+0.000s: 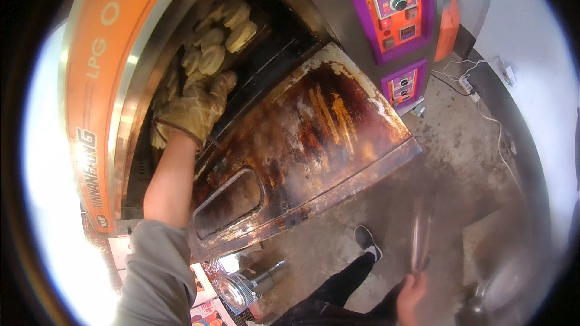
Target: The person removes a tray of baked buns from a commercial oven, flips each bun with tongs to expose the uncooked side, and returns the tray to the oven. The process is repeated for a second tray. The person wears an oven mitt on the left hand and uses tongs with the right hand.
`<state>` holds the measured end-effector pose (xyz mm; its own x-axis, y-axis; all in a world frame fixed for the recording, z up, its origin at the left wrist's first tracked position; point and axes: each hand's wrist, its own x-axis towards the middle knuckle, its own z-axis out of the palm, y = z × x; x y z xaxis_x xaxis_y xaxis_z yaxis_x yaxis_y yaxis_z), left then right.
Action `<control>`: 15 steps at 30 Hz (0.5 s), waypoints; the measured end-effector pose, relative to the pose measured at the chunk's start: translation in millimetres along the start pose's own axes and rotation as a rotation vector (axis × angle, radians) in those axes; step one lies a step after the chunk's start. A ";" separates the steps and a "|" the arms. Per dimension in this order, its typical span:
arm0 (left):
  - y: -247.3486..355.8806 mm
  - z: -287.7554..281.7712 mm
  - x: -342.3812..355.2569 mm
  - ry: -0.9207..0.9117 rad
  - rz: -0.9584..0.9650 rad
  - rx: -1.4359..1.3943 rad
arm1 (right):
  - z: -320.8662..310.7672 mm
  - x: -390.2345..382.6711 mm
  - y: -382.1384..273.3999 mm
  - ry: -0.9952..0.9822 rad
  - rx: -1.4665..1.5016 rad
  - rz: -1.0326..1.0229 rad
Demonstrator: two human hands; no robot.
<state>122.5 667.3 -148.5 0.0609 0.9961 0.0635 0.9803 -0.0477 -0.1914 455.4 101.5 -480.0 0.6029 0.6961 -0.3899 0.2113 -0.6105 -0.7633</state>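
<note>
My left hand (192, 111) wears a stained, tan oven glove and reaches deep into the open oven (284, 30). It is right beside round, pale golden breads (211, 57), several of which sit on the dark oven floor or a tray. The glove hides how the fingers are bent and whether they grip anything. Low on the right, my bare right hand (412, 293) is closed around the lower end of a long, narrow metal tool (418, 235). Motion blurs that tool, which points upward, away from me; its exact kind is unclear.
The scorched oven door (308, 145) hangs open between me and the oven. Right of the opening is an orange and purple control panel (396, 6) with a lit display. A metal canister (241, 287) stands below the door. White cables (483, 96) lie along the wall.
</note>
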 end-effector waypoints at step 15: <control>4.7 -36.9 -33.3 0.066 -0.197 -0.252 | -62.3 -5.2 -14.2 -0.167 -0.096 -0.002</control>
<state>132.0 631.2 -115.4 -0.1306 0.9815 0.1397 0.9896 0.1204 0.0792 497.3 83.0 -435.0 0.4681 0.7453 -0.4747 0.2896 -0.6369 -0.7145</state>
